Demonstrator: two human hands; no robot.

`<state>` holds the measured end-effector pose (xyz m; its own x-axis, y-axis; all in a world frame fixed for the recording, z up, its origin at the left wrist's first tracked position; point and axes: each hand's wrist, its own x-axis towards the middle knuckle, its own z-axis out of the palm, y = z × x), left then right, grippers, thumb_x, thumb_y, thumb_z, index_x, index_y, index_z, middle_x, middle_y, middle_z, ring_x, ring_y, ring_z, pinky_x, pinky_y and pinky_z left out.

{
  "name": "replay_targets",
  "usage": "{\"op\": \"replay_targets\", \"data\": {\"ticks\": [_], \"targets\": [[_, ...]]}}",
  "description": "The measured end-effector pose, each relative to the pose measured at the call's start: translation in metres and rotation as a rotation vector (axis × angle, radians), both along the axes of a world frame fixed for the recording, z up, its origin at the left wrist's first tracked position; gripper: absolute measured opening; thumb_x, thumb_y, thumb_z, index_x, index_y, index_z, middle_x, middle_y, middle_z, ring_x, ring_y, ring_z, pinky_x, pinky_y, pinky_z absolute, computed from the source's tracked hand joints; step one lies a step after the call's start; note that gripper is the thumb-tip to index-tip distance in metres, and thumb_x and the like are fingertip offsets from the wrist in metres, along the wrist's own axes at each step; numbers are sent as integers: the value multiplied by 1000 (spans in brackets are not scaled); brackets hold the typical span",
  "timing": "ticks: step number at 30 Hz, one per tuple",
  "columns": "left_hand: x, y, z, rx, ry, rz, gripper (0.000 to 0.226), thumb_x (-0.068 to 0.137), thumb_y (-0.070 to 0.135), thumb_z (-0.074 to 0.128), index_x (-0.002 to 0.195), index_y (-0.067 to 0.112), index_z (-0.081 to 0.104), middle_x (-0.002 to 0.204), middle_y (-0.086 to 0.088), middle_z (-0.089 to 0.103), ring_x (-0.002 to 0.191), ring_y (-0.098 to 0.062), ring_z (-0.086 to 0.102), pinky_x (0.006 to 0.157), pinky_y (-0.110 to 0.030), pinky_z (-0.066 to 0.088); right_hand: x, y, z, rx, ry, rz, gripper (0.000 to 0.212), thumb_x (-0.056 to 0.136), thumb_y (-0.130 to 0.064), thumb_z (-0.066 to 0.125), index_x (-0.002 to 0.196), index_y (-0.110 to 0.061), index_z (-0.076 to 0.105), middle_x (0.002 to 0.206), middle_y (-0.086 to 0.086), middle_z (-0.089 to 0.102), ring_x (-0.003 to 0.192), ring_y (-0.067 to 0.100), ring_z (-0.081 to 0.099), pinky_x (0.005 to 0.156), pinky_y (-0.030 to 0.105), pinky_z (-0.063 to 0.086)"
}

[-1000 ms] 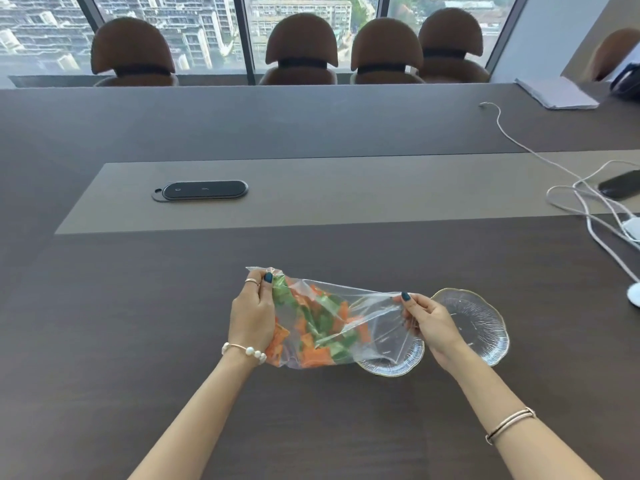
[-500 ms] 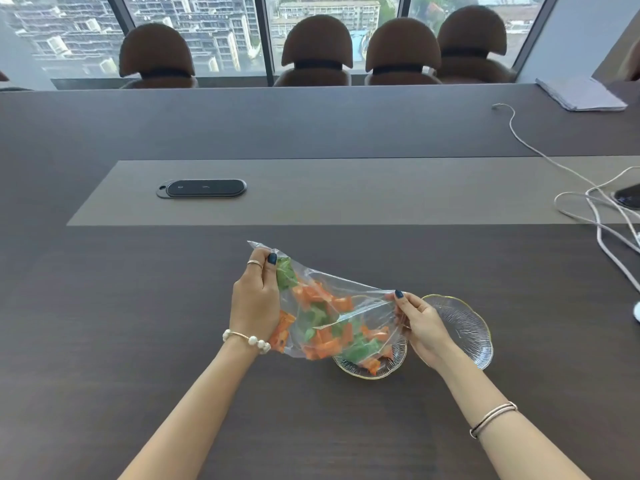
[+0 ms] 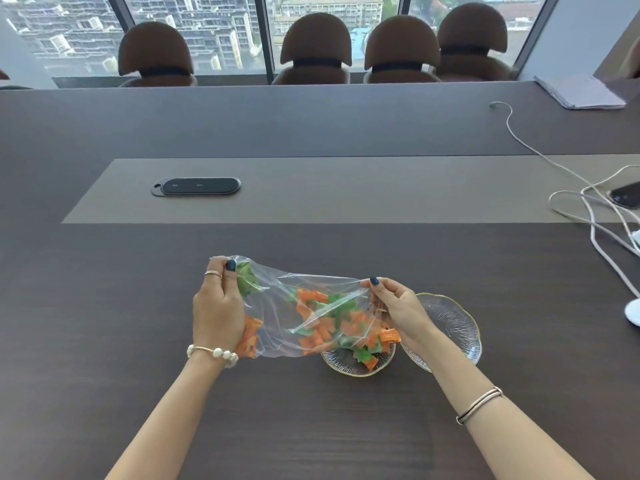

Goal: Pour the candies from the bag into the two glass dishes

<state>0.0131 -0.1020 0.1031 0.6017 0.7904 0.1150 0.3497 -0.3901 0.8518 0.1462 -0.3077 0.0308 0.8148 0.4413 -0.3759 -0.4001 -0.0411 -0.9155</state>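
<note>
A clear plastic bag (image 3: 277,296) of orange and green wrapped candies (image 3: 325,323) hangs tilted down to the right above the dark table. My left hand (image 3: 216,306) grips its closed bottom end, raised. My right hand (image 3: 394,306) holds the open mouth over the left glass dish (image 3: 336,363), where a few candies (image 3: 367,355) lie. The right glass dish (image 3: 453,323) with a gold rim sits beside it, partly behind my right hand; no candy shows in it.
White cables (image 3: 588,220) trail over the table at the right, near a dark phone (image 3: 627,195). A black oval device (image 3: 196,187) lies on the grey centre strip. A stack of paper (image 3: 578,91) rests far right. Brown chairs (image 3: 315,50) line the far side.
My left hand has lifted the bag's bottom end. The candies have slid toward the mouth, and some have dropped into the left dish.
</note>
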Motion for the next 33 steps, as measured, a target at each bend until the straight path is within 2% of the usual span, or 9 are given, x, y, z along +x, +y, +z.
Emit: {"op": "replay_targets", "data": {"ticks": [5,9,16,20,24,29,33], "targets": [[-10,15,-2,-11,-3,40,20,97,25,35,91,13,49,59,-2,43,53,-20,38,51,-32,34,-5,13,15,-7,-54,40,19,91,-26,54,87,-19,72,64,-3,55,54,4,52,55,18,45],[-20,28,-8,-44,1,70,21,97,27,34,91,13,49,60,-2,44,54,-20,39,53,-32,34,-8,25,24,-11,-95,41,18,89,-27,57,82,-22,73,71,4,57,66,15,52,67,29,44],[-26,45,-14,-91,-9,71,19,97,26,34,91,15,49,61,-1,46,53,-21,40,52,-33,35,-12,34,32,-62,-137,35,18,89,-26,57,84,-23,74,67,-2,57,60,10,53,70,32,48],[-25,47,-23,-132,36,47,19,96,23,35,90,12,48,61,-4,47,54,-25,41,51,-33,35,-15,35,33,-101,-160,18,17,90,-22,56,85,-19,73,65,-3,57,59,10,52,68,31,48],[-24,50,-28,-142,42,37,19,96,22,35,91,11,49,62,-4,49,54,-23,42,52,-33,36,-15,38,36,-102,-188,19,17,90,-23,56,87,-17,72,65,-2,57,56,9,52,59,22,46],[-23,56,-19,-131,2,27,19,96,23,35,89,13,49,60,-2,44,53,-21,38,51,-33,33,-16,41,32,-146,-172,65,19,92,-20,54,93,-10,70,60,-5,57,51,6,54,57,22,46],[-15,53,-9,-110,-34,-9,17,96,22,36,86,15,48,59,-3,44,53,-23,38,50,-34,33,-19,32,22,-183,-125,-26,18,92,-19,54,88,-13,70,61,-3,54,52,7,51,55,21,44]]}}
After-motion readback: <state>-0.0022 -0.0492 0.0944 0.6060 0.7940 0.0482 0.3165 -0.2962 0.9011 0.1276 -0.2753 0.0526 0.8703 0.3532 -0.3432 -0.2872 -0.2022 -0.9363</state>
